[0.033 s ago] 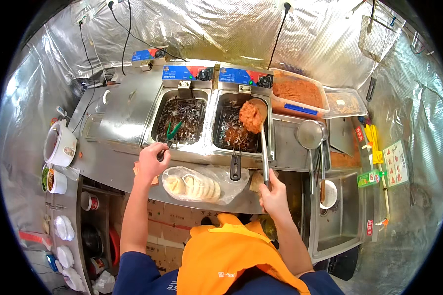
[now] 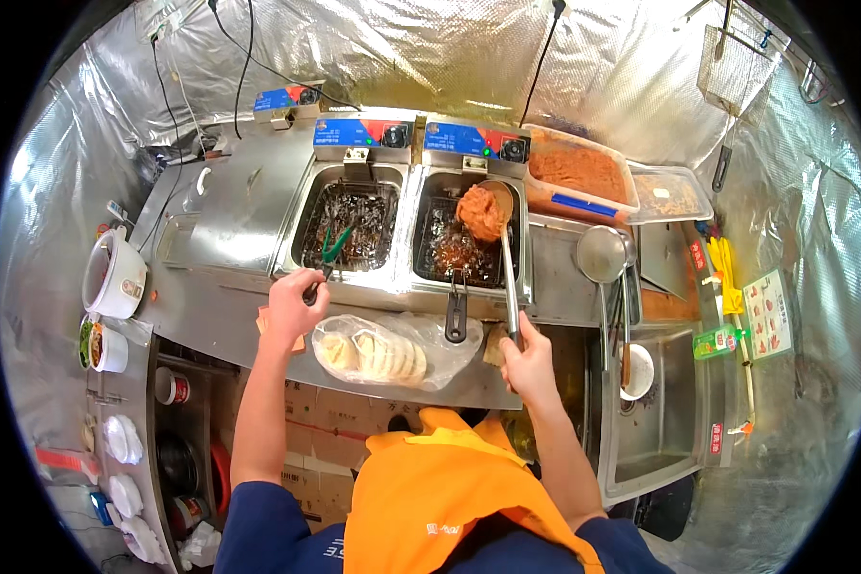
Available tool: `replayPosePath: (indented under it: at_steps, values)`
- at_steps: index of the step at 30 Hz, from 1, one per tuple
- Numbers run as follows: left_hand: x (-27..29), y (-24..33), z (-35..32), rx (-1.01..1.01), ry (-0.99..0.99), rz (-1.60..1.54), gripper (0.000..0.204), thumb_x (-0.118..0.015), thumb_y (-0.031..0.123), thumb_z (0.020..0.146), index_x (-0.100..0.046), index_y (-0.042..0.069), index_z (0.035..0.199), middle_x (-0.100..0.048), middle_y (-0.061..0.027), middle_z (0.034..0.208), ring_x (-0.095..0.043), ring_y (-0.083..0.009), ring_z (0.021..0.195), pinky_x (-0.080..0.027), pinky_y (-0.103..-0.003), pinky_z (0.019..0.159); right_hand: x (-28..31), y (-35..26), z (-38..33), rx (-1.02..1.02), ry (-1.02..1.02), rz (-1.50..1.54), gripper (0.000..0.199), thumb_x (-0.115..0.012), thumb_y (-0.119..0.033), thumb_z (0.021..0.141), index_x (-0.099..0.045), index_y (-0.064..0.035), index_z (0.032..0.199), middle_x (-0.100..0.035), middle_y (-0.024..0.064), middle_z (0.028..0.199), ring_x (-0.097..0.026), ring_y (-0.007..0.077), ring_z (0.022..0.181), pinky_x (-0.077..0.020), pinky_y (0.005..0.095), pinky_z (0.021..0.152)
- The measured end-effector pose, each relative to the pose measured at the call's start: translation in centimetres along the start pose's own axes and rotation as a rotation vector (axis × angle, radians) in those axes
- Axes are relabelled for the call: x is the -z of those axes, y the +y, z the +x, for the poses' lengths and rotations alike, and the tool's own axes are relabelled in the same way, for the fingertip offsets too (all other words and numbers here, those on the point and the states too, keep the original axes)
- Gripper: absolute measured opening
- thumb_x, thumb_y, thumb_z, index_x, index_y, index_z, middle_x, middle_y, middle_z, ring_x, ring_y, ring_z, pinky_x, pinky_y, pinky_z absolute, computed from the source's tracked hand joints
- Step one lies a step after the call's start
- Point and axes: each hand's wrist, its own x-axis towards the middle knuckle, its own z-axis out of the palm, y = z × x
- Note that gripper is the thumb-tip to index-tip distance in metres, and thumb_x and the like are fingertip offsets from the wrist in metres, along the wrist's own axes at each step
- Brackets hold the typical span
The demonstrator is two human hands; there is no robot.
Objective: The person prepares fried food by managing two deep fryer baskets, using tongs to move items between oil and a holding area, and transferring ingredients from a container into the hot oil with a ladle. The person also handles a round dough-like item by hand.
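My left hand (image 2: 301, 292) is closed on the dark handle of green-tipped tongs (image 2: 333, 247), whose tips reach over the left fryer basin (image 2: 292, 239). Around the long handle of a metal ladle (image 2: 510, 277), my right hand (image 2: 529, 359) is closed too. The ladle's bowl, heaped with a reddish-orange wet mixture (image 2: 481, 212), is held above the right fryer basin (image 2: 421, 258). Dark bubbling oil fills both basins. A wire basket's black handle (image 2: 456, 318) sticks out at the front of the right one. Close by lies a plastic bag of pale round slices (image 2: 373, 359).
A tub of reddish mixture (image 2: 579, 172) stands right of the fryers, beside a lidded container (image 2: 674, 196). Ladles and a strainer (image 2: 603, 256) rest near the sink (image 2: 674, 421), which holds a white bowl (image 2: 638, 371). At far left is a white bucket (image 2: 120, 277).
My right hand and the ladle have shifted slightly forward over the right basin. My left hand with the tongs has hardly moved. The whole view has tilted a little.
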Motion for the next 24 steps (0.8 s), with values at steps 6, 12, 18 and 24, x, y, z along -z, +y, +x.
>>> replayPosePath:
  at_steps: [6,12,18,24]
  values:
    - [-0.3,-0.6,-0.6,-0.034,0.011,0.016,0.013,-0.07,0.008,0.082,-0.074,0.001,0.092,-0.076,-0.014,0.095,-0.074,-0.0315,0.086,-0.058,-0.037,0.08,-0.5,-0.8,0.1,-0.046,-0.007,0.067,0.06,-0.058,-0.006,0.098,-0.039,-0.0002,0.155,-0.05,-0.0015,0.069,-0.046,0.0071,0.046,-0.0363,0.0263,0.037]
    - [-0.1,-0.8,-0.6,-0.037,0.025,0.012,0.013,-0.07,0.009,0.082,-0.074,0.001,0.092,-0.076,-0.0138,0.095,-0.074,-0.0316,0.085,-0.058,-0.037,0.079,-0.3,-1.1,0.7,-0.081,-0.056,0.139,0.064,-0.057,-0.007,0.098,-0.036,-0.0018,0.158,-0.048,-0.0011,0.068,-0.045,0.0078,0.046,-0.0359,0.0268,0.037]
    - [0.2,-0.2,-0.3,0.024,-0.002,0.001,0.013,-0.07,0.009,0.082,-0.073,0.001,0.092,-0.075,-0.0135,0.093,-0.073,-0.0311,0.082,-0.058,-0.037,0.077,0.9,2.2,1.8,0.085,0.069,-0.252,0.066,-0.06,-0.01,0.095,-0.039,0.0019,0.156,-0.06,0.0095,0.065,-0.055,0.0145,0.05,-0.0465,0.0345,0.05]
    - [-0.2,-0.5,-0.2,-0.005,0.008,-0.001,0.013,-0.07,0.008,0.082,-0.074,0.001,0.093,-0.075,-0.014,0.092,-0.073,-0.031,0.082,-0.058,-0.037,0.076,2.3,5.5,3.3,0.465,0.102,-0.62,0.063,-0.062,-0.006,0.091,-0.047,0.0009,0.151,-0.058,0.0196,0.068,-0.059,0.0293,0.058,-0.049,0.0377,0.06]
